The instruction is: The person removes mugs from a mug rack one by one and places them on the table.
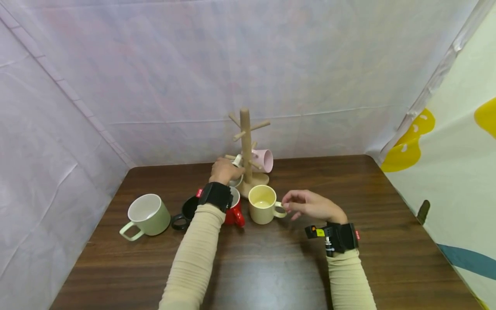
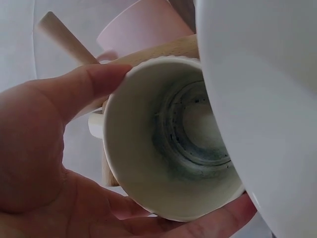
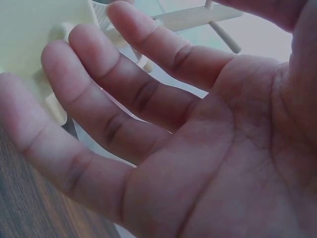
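My left hand (image 1: 224,171) grips a cream mug (image 2: 133,144) from the side, at the wooden mug tree (image 1: 245,129). In the left wrist view, the thumb lies on one side of the rim and the fingers on the other; the mug's mouth faces that camera, showing bluish rings inside. A yellow mug (image 1: 260,212) stands in front of the tree, its handle pointing right. Beside that handle is my right hand (image 1: 315,206), fingers loosely bent and nothing gripped. Whether a fingertip touches the handle, I cannot tell.
A pink mug (image 1: 265,161) hangs sideways on the tree's back right. Left of the yellow mug stand a red mug (image 1: 234,214), a black mug (image 1: 190,208) partly behind my left arm, and a pale green mug (image 1: 155,218). White cloth (image 1: 174,77) hangs behind the brown table (image 1: 271,267).
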The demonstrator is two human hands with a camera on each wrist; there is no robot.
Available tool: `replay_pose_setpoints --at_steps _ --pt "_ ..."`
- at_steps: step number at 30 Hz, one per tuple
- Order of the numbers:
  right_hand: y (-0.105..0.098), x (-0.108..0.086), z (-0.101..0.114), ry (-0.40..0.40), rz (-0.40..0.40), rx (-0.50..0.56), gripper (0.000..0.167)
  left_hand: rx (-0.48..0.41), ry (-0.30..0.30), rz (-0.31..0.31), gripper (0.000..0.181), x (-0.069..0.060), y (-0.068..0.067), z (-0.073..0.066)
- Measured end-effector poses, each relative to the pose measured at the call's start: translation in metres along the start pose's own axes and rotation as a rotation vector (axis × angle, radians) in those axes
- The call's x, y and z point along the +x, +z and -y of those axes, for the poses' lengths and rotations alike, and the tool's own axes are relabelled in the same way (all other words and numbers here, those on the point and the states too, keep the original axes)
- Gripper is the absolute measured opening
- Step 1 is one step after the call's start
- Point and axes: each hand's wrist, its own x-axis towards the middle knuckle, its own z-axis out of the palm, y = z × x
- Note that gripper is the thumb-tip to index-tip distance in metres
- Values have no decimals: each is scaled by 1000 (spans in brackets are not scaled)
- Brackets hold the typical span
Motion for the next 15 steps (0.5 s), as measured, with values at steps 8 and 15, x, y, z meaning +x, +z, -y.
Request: replay_pose_setpoints --at_steps 8,15 --pt "0 0 2 -6 12 0 32 13 16 3 59 -1 -2 -2" --pt "0 -2 3 -6 22 -14 25 -10 0 -12 56 -1 -2 -3"
